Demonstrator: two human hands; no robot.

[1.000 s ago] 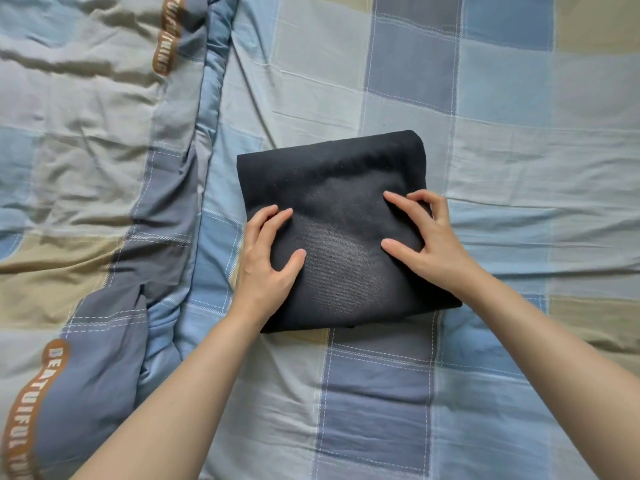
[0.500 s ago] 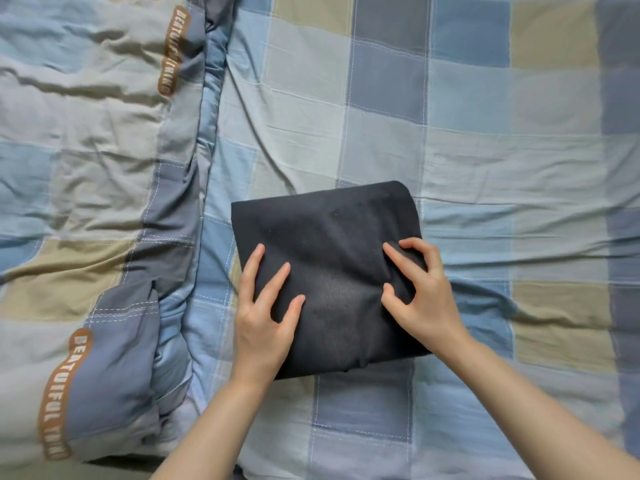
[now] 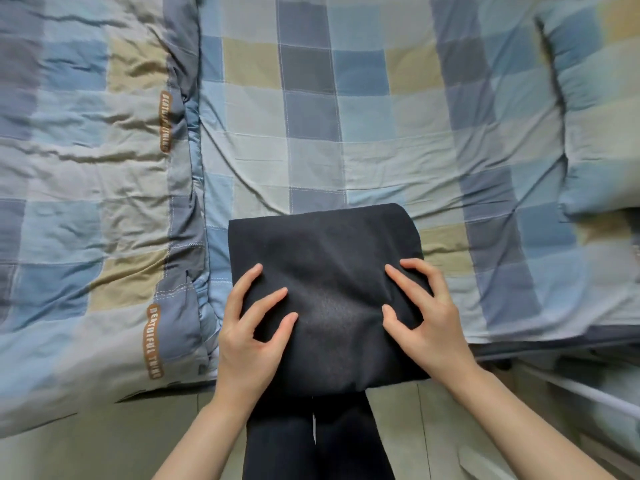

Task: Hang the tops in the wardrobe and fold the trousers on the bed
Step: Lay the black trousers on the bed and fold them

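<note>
Folded dark trousers sit lower centre of the frame, at the near edge of the bed, near edge of the bundle right at or slightly over the mattress edge. Bundle is a compact rectangle, rounded fold at its upper right corner, fabric dark navy or black, can't tell which. Left hand is on the bundle's lower left: fingers spread and bent, fingertips on the cloth, thumb angled in toward the centre; looks like a light pinch of the top layer, small wrinkle between thumb and index. Right hand is on the lower right: fingers arched, tips digging into the cloth, thumb opposed, fabric bunched between them, so gripping the trousers. Cloth puckers between the two hands. Bed sheet is a blue, grey and tan check. Quilt in the same check fills the left of the frame, bunched, with orange lettered labels along its grey border. Pillow at upper right, same pattern. Bottom of frame: floor and the person's dark-clad legs just below the bundle. Bed frame rail at lower right, partly blurred.
</note>
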